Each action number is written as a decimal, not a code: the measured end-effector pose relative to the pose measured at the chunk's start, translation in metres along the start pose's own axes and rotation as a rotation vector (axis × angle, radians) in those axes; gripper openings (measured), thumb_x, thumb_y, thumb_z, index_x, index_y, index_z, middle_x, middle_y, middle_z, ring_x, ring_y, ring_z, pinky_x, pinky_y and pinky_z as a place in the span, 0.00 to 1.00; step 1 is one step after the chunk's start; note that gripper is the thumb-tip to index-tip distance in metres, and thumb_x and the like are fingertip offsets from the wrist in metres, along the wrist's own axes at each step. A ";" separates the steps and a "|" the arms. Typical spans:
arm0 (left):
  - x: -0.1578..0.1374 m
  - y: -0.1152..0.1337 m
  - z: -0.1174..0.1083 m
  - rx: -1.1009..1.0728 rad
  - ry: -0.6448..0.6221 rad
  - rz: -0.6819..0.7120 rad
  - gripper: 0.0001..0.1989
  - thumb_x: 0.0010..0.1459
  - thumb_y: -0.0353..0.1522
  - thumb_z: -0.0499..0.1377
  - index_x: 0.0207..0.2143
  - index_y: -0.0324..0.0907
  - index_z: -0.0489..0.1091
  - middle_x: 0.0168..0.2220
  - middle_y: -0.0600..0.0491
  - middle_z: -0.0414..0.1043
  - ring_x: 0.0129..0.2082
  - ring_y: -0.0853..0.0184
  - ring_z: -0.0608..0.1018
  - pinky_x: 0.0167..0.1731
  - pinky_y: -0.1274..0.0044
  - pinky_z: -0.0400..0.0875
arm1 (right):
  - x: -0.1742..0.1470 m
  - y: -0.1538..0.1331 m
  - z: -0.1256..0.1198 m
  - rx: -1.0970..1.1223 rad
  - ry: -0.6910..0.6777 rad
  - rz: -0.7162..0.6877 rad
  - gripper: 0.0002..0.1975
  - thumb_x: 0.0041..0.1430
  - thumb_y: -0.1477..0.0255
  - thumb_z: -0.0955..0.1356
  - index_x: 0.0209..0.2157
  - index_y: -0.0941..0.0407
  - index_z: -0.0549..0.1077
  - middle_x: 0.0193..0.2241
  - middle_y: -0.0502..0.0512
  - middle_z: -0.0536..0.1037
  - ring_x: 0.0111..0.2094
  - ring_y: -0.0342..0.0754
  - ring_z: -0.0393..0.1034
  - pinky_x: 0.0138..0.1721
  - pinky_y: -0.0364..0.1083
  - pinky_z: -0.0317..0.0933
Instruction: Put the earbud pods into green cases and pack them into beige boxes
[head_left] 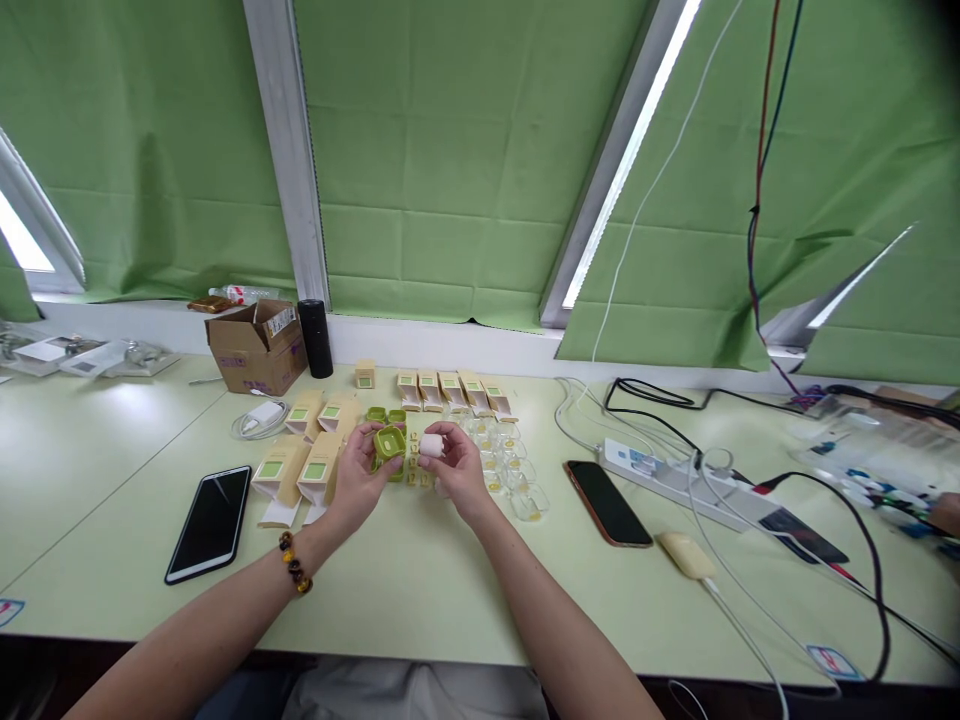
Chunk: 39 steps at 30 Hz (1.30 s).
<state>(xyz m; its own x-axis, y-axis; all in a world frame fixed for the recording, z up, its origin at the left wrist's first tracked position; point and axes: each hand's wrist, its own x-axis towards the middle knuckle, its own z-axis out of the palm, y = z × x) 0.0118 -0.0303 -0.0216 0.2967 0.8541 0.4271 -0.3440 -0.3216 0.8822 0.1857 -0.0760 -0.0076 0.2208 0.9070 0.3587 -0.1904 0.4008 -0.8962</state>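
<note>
Between the fingers of my left hand [364,475] is a small green square case [389,442], its hollow side facing me. A small white roll-like piece [431,446] is pinched in my right hand [461,470], just right of the case and apart from it. Behind my left hand sit more green cases [376,414]. Small yellowish pieces [413,470] lie in a column between my hands. Several clear plastic covers [530,502] stand in rows beyond my right hand. Open cream boxes [279,470] rest left of my left hand.
More cream boxes [450,390] line the back. A cardboard box [257,346] and black cylinder [315,338] stand at the back left. Phones lie left [208,525] and right [607,503]. A power strip [675,482] with tangled cables and a cream adapter [685,555] occupies the right side.
</note>
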 end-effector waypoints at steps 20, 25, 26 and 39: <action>0.000 0.001 -0.003 0.186 -0.009 0.069 0.25 0.56 0.30 0.70 0.55 0.44 0.72 0.60 0.44 0.76 0.61 0.53 0.76 0.61 0.63 0.73 | 0.001 0.009 0.001 0.029 0.065 0.002 0.23 0.46 0.69 0.81 0.46 0.53 0.80 0.38 0.54 0.82 0.40 0.50 0.77 0.41 0.47 0.74; 0.001 -0.003 -0.005 0.220 -0.009 0.048 0.26 0.57 0.30 0.68 0.59 0.44 0.74 0.60 0.45 0.76 0.62 0.53 0.76 0.63 0.62 0.71 | -0.001 0.009 0.000 -0.013 0.061 -0.006 0.21 0.53 0.61 0.80 0.46 0.54 0.81 0.37 0.54 0.82 0.34 0.48 0.75 0.37 0.47 0.72; 0.001 -0.005 -0.005 0.208 -0.008 0.045 0.27 0.58 0.31 0.68 0.60 0.44 0.73 0.60 0.45 0.76 0.62 0.53 0.76 0.64 0.61 0.71 | -0.001 0.009 0.000 -0.012 0.056 -0.006 0.20 0.54 0.60 0.79 0.46 0.54 0.81 0.37 0.54 0.82 0.33 0.47 0.74 0.37 0.47 0.72; -0.001 -0.009 -0.007 0.217 -0.061 0.043 0.31 0.61 0.32 0.66 0.67 0.46 0.69 0.65 0.45 0.72 0.64 0.55 0.74 0.65 0.63 0.69 | -0.003 0.015 0.003 -0.011 -0.035 0.018 0.23 0.54 0.54 0.78 0.43 0.56 0.82 0.35 0.56 0.84 0.30 0.47 0.73 0.35 0.47 0.71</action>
<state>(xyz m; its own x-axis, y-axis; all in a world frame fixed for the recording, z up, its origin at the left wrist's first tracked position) 0.0083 -0.0249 -0.0314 0.3413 0.8136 0.4707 -0.1597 -0.4433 0.8820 0.1790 -0.0724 -0.0209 0.1834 0.9182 0.3510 -0.1832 0.3827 -0.9055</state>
